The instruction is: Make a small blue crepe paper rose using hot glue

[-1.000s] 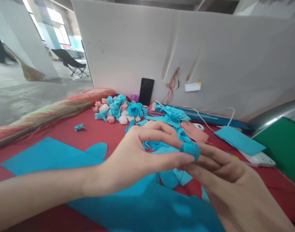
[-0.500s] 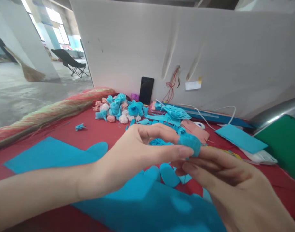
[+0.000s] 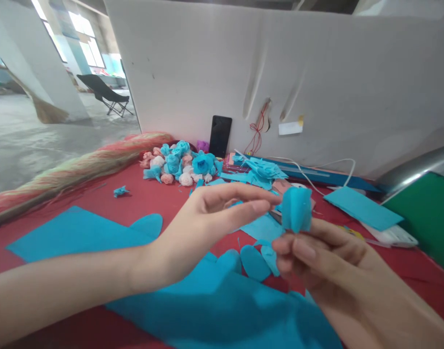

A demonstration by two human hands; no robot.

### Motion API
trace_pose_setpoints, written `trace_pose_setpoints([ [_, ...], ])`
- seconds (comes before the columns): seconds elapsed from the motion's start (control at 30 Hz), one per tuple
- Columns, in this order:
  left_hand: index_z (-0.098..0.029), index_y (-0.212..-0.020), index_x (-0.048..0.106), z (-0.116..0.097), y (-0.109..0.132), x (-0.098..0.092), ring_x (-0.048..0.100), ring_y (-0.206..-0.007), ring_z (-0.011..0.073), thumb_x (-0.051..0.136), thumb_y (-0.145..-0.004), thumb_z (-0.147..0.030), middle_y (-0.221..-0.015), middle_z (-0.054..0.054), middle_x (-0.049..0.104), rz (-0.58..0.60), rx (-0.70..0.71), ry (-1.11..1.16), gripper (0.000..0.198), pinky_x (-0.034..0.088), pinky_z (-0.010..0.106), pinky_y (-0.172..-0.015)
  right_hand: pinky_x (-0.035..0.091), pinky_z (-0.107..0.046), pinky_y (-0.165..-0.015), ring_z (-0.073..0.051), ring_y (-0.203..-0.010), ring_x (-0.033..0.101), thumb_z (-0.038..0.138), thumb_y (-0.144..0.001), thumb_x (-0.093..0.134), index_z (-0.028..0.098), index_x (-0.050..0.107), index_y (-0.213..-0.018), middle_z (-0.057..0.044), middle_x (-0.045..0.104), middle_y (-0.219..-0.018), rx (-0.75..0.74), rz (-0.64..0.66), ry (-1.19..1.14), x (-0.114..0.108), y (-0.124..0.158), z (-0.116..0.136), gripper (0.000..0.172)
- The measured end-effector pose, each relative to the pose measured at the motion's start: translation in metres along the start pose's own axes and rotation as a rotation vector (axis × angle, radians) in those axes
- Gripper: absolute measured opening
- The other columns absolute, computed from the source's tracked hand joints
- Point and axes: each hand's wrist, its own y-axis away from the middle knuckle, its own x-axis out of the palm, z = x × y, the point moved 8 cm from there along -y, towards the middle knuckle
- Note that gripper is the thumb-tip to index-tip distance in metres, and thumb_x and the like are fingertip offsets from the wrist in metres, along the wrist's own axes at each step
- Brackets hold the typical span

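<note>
A small blue crepe paper flower bud (image 3: 296, 209) stands upright in my right hand (image 3: 330, 271), its base pinched between thumb and fingers. Just left of the bud is my left hand (image 3: 203, 228), thumb and index finger apart with nothing between them; the index tip comes close to the bud, and I cannot tell if it touches. Cut blue paper petals (image 3: 255, 263) lie beneath the hands. A large blue paper sheet (image 3: 222, 310) spreads at the front, and another blue sheet (image 3: 76, 230) lies at the left.
Finished blue, pink and white paper flowers (image 3: 185, 165) are heaped at the back, near a black phone (image 3: 221, 135) leaning on the white panel. Blue scraps (image 3: 265, 169), a folded blue stack (image 3: 363, 207) and a green board (image 3: 428, 218) lie rightward. A thick rope-like bundle (image 3: 80, 162) edges the red table.
My left thumb and index finger have let go of the blue paper and drawn back left. The bud now stands upright, slightly higher and further right, in my right hand.
</note>
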Motion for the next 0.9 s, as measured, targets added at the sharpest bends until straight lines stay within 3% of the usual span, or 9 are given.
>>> trace_pose_setpoints([
  [0.07,-0.022,-0.075,0.069,0.003,0.000,0.001,0.058,-0.078,0.0079,0.063,-0.075,-0.020,-0.080,-0.004,0.065,0.009,-0.032,-0.050,0.006,0.046,0.014,-0.066,0.050,-0.010,-0.052,-0.008,-0.056,0.061,0.029,-0.063,0.076,0.027,0.070,-0.070,0.001,0.067,-0.068,-0.008,0.042,-0.047,0.008,-0.002,0.001,0.009],
  [0.27,-0.018,-0.069,0.069,0.002,0.001,0.004,0.056,-0.062,0.0073,0.067,-0.068,-0.015,-0.074,-0.002,0.063,0.005,-0.056,-0.057,0.004,0.046,0.016,-0.052,0.048,-0.008,-0.048,-0.006,-0.049,0.058,0.024,-0.052,0.081,0.023,0.069,-0.062,0.004,0.065,-0.059,0.063,-0.079,-0.192,0.014,0.000,-0.001,0.015],
  [0.4,-0.017,-0.067,0.069,0.002,0.001,0.007,0.056,-0.060,0.0076,0.067,-0.066,-0.013,-0.069,-0.003,0.060,0.001,-0.060,-0.040,0.005,0.048,0.020,-0.058,0.046,-0.007,-0.047,-0.005,-0.050,0.058,0.023,-0.055,0.080,0.022,0.070,-0.063,0.003,0.066,-0.061,0.030,-0.068,-0.143,0.017,0.002,0.004,0.013],
  [0.6,-0.018,-0.064,0.068,0.004,0.003,0.004,0.059,-0.072,0.0116,0.068,-0.065,-0.013,-0.065,-0.003,0.059,-0.038,-0.063,-0.028,0.005,0.049,0.022,-0.063,0.047,-0.010,-0.047,-0.008,-0.047,0.059,0.022,-0.047,0.083,0.023,0.068,-0.060,0.003,0.066,-0.058,0.074,-0.165,-0.182,0.012,0.003,-0.002,0.019],
  [0.9,-0.019,-0.065,0.069,0.003,0.004,0.003,0.057,-0.081,0.0128,0.068,-0.066,-0.013,-0.070,-0.002,0.059,-0.045,-0.029,-0.056,0.006,0.048,0.023,-0.072,0.047,-0.008,-0.050,-0.006,-0.051,0.059,0.023,-0.054,0.081,0.023,0.071,-0.066,0.003,0.066,-0.061,0.032,-0.099,-0.086,0.016,0.002,0.004,0.016],
])
